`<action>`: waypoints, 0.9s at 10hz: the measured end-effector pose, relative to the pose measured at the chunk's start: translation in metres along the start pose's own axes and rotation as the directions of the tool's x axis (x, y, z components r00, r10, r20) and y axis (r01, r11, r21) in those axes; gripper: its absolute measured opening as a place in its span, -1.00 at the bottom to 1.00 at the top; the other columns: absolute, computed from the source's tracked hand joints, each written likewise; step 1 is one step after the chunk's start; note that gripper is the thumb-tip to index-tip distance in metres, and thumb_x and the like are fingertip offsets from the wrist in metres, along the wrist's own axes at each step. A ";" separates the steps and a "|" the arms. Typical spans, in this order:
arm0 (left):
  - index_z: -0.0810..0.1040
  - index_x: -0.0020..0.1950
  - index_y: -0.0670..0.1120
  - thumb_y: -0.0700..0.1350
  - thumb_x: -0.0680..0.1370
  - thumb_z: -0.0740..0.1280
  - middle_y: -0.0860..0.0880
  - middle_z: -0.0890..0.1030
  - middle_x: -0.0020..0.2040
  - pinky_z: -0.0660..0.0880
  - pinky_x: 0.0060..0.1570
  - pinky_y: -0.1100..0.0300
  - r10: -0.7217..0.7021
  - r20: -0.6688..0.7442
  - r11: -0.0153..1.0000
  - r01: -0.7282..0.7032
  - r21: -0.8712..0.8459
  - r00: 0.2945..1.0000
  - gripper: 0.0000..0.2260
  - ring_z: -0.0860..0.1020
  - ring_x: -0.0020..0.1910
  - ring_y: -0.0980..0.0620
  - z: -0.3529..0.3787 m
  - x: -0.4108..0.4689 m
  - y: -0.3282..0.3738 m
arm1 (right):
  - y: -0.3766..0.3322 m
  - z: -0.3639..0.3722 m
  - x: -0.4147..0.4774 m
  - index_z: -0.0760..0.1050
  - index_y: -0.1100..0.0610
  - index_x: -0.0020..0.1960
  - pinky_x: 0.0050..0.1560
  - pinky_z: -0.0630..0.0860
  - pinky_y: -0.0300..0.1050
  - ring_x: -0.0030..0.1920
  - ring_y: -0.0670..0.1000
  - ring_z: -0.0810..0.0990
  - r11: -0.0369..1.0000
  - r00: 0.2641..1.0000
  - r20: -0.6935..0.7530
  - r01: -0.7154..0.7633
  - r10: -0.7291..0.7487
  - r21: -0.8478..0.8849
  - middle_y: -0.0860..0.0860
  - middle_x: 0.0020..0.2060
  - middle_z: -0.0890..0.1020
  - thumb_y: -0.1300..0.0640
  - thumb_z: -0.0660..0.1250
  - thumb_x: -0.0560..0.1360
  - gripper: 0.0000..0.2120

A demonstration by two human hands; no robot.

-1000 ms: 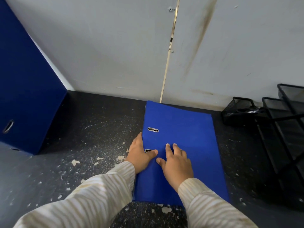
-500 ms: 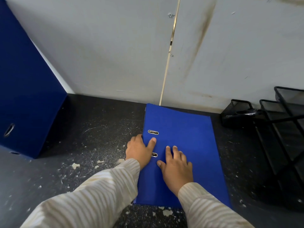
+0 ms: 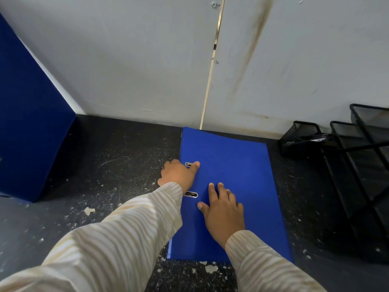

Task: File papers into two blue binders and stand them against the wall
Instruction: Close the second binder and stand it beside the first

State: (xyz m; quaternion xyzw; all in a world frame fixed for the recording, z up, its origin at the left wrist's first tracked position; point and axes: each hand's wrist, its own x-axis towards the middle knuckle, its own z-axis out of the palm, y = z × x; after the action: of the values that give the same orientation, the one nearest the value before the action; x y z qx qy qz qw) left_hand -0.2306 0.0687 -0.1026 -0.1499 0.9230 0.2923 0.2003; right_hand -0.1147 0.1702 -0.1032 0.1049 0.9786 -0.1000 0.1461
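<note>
Pale wall panels (image 3: pixel 130 60) close off the far side, joined by a thin metal strip (image 3: pixel 212 66), and they give you the backstop the binders need. Below them runs the dark, speckled counter (image 3: pixel 117 157), flecked with chips of paint. At the far left one blue binder (image 3: pixel 27 123) already leans upright against the wall, which looks like the finished half of the job. Black mesh trays (image 3: pixel 357 157) sit at the right, well clear of your work.

The second blue binder (image 3: pixel 235 165) lies flat and closed in the middle, its far edge nearly at the wall. Your right hand (image 3: pixel 224 211) rests open and flat on the cover, gripping nothing, seemingly to pin it. Your left hand (image 3: pixel 179 173) curls over the spine edge, thumb by the far metal slot (image 3: pixel 188 164), likely a purchase for tipping the binder upright.
</note>
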 end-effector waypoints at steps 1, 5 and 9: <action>0.35 0.38 -0.17 0.36 0.42 0.24 -0.16 0.38 0.37 0.40 0.25 -0.17 -0.014 0.025 0.999 0.014 -0.030 1.000 -0.26 0.40 0.32 -0.20 -0.003 0.001 0.000 | 0.000 -0.001 -0.001 -0.06 0.01 0.51 0.35 0.20 0.13 0.49 0.11 0.06 1.000 1.000 0.008 -0.005 0.005 0.001 0.02 0.53 0.04 -0.25 -0.02 0.56 -0.37; 0.19 0.49 0.00 0.32 0.31 0.41 -0.05 0.36 0.43 0.28 0.36 -0.15 0.237 -0.013 0.965 -0.237 -0.113 0.971 -0.14 0.30 0.41 -0.12 0.009 -0.023 -0.040 | -0.001 -0.001 -0.001 -0.04 0.02 0.51 0.33 0.22 0.12 0.48 0.12 0.07 1.000 1.000 0.004 -0.003 0.003 0.010 0.05 0.53 0.05 -0.25 -0.01 0.56 -0.37; 0.01 0.55 0.08 0.14 0.32 0.51 -0.03 0.23 0.49 0.20 0.42 -0.19 0.336 0.196 0.927 -0.286 -0.241 0.921 -0.04 0.18 0.47 -0.11 -0.004 -0.018 -0.055 | 0.001 0.002 0.001 -0.04 0.02 0.51 0.33 0.21 0.13 0.48 0.12 0.07 1.000 1.000 0.004 0.003 -0.003 0.023 0.06 0.52 0.05 -0.25 -0.01 0.55 -0.37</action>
State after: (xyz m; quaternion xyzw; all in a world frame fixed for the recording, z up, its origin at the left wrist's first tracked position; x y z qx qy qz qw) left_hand -0.1943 0.0262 -0.1181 0.0147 0.8694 0.4309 0.2414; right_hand -0.1148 0.1707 -0.1050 0.1050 0.9772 -0.1117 0.1465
